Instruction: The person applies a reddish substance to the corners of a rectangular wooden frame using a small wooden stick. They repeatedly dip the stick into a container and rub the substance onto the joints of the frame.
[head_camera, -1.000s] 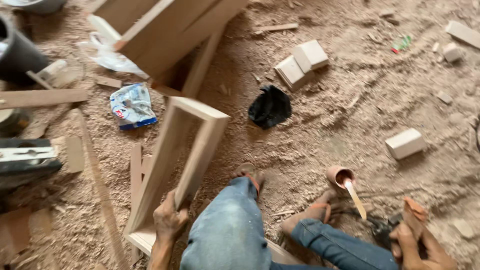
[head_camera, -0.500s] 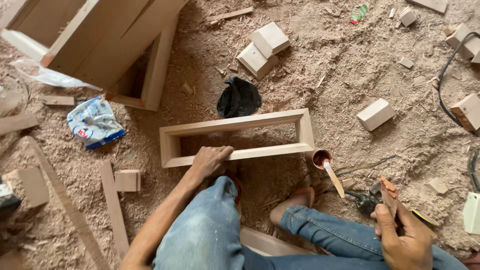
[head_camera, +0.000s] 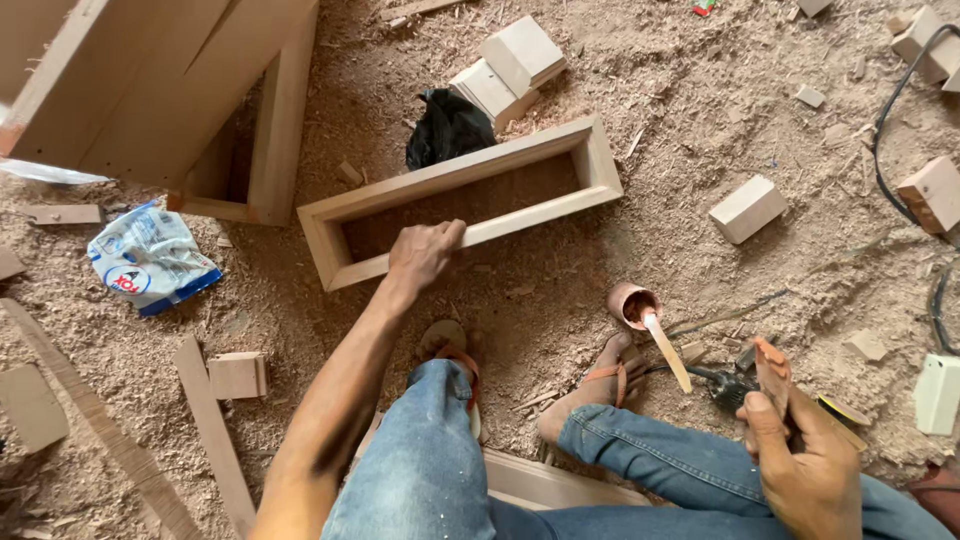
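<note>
Item: frame (head_camera: 460, 200), 1 open wooden rectangle of 4 boards, lying flat on the sawdust floor (head_camera: 560, 300) ahead of the seated person's knees, near a black rag (head_camera: 447, 126). Left hand (head_camera: 422, 255) is closed over the near long rail, fingers curled on its top edge. Right hand (head_camera: 805, 470) is clenched around a small wood piece (head_camera: 772, 365), low right, well apart from the frame. Handling, judged: stiff, dry, fairly light, 1-hand liftable; corner joints probably the weak point, so a mid-rail hold twists it least; dusty faces may slip. Nearby: a cup (head_camera: 632, 303) with a stick (head_camera: 666, 350), 1 loose block (head_camera: 748, 208), a blue-white bag (head_camera: 150, 257).
</note>
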